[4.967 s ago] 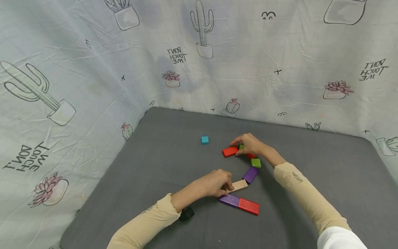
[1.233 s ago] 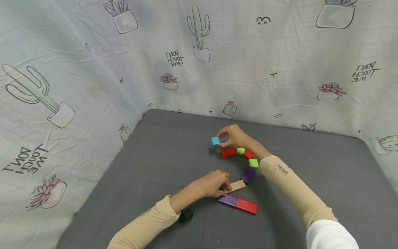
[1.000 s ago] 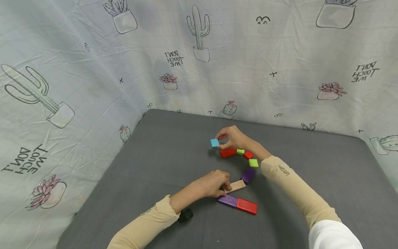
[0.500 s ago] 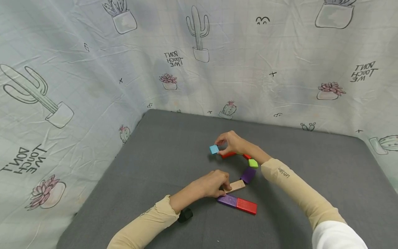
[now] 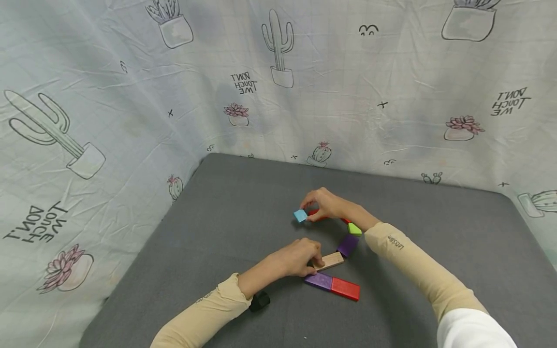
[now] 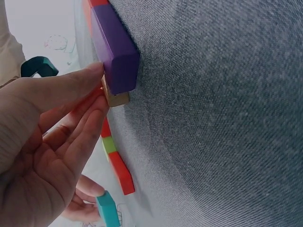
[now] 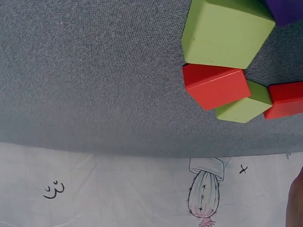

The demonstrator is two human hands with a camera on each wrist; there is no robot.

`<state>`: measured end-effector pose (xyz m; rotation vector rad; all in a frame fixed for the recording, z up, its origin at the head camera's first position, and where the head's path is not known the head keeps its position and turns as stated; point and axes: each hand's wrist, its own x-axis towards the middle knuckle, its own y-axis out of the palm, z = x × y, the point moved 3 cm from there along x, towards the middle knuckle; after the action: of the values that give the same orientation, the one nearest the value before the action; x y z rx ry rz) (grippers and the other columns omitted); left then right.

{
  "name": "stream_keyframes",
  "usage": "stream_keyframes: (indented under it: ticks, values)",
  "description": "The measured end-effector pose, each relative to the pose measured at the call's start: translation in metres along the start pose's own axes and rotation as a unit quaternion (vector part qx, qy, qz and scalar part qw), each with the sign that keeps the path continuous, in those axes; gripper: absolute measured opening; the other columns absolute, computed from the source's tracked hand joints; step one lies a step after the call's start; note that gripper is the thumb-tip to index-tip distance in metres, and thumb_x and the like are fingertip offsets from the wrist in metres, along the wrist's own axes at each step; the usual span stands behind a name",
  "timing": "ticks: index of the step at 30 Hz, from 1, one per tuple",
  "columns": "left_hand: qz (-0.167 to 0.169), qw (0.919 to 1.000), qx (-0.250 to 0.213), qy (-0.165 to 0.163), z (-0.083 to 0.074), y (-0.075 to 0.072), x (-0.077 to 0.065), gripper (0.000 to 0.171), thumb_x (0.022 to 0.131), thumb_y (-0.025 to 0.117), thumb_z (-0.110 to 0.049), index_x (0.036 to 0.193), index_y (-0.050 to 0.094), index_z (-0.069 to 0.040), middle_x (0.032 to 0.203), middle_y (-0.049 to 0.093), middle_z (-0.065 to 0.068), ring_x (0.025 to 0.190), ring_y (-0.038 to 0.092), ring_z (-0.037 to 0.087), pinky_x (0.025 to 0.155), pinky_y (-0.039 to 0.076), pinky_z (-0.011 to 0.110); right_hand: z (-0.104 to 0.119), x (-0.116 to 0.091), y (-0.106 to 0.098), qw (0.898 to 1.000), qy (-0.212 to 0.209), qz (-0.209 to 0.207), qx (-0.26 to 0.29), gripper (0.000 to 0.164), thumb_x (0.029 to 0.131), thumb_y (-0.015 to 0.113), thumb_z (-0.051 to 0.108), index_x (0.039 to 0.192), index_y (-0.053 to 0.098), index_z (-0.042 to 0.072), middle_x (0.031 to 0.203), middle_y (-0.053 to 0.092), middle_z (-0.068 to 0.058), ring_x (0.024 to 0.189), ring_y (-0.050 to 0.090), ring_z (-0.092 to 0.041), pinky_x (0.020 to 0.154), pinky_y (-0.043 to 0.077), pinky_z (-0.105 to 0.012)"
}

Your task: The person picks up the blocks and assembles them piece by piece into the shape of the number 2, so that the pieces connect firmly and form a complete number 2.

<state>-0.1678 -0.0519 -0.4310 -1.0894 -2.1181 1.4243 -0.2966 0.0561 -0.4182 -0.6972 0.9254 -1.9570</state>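
Observation:
My right hand (image 5: 328, 203) pinches a light blue block (image 5: 300, 215) by its edge, just off the near left end of a red block (image 5: 314, 212) that it partly covers. My left hand (image 5: 300, 256) stays low at the left end of a plain wooden block (image 5: 330, 260). In the left wrist view its thumb touches a purple block (image 6: 116, 52), while the outstretched fingers lie by the wooden block (image 6: 117, 99). A curved row joins wood, another purple block (image 5: 348, 245), a green block (image 5: 354, 229), a red cube (image 7: 218, 87) and a smaller-looking green block (image 7: 244, 109).
A flat red block (image 5: 345, 288) lies end to end with the nearer purple block. Grey cloth (image 5: 209, 232) covers the table, and a cactus-print curtain (image 5: 330, 87) hangs behind and to the left. A black device (image 5: 260, 300) sits by my left wrist.
My right hand has left the small green block, picked up the blue block from the table and brought it towards me beside the red block's end. My left hand keeps its place.

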Motion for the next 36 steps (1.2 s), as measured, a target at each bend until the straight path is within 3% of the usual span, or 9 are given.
stream_keyframes:
  ticks: [9,16,29,36]
  values:
    - [0.002,1.0000,0.001,-0.004,-0.0007,0.0005,-0.0004,0.019,0.078,0.080,-0.011,0.096,0.074,-0.013,0.088,0.062,-0.008,0.083,0.061,-0.003,0.070,0.045,0.008,-0.0005,0.0000,0.0028,0.999,-0.019,0.015,-0.034,0.026,0.079,0.078,0.012,0.102,0.072,0.001,0.102,0.068,-0.011,0.095,0.064,-0.027,0.080,0.053,-0.043]
    - [-0.002,1.0000,0.004,-0.002,-0.0005,0.0008,-0.0001,0.019,0.078,0.081,-0.011,0.096,0.074,-0.014,0.087,0.061,-0.008,0.083,0.060,-0.004,0.071,0.045,0.008,-0.0018,-0.0021,0.0035,0.997,-0.021,0.029,-0.064,0.027,0.080,0.078,0.015,0.104,0.072,0.002,0.105,0.068,-0.010,0.108,0.058,-0.031,0.090,0.048,-0.046]
    - [0.002,1.0000,0.001,-0.001,-0.0012,-0.0008,-0.0005,0.020,0.078,0.080,-0.011,0.097,0.074,-0.012,0.088,0.062,-0.007,0.084,0.061,-0.003,0.072,0.046,0.008,-0.0041,-0.0039,0.0053,0.994,-0.041,0.055,-0.080,0.027,0.082,0.077,0.015,0.105,0.073,0.003,0.105,0.067,-0.008,0.104,0.057,-0.027,0.090,0.046,-0.047]
    - [0.002,1.0000,0.002,-0.003,-0.0008,-0.0004,0.0000,0.019,0.078,0.080,-0.011,0.097,0.074,-0.013,0.089,0.062,-0.008,0.083,0.061,-0.004,0.072,0.046,0.008,-0.0061,-0.0034,0.0062,0.996,-0.056,0.047,-0.059,0.027,0.080,0.078,0.011,0.105,0.073,0.002,0.103,0.061,-0.009,0.095,0.058,-0.022,0.082,0.051,-0.037]
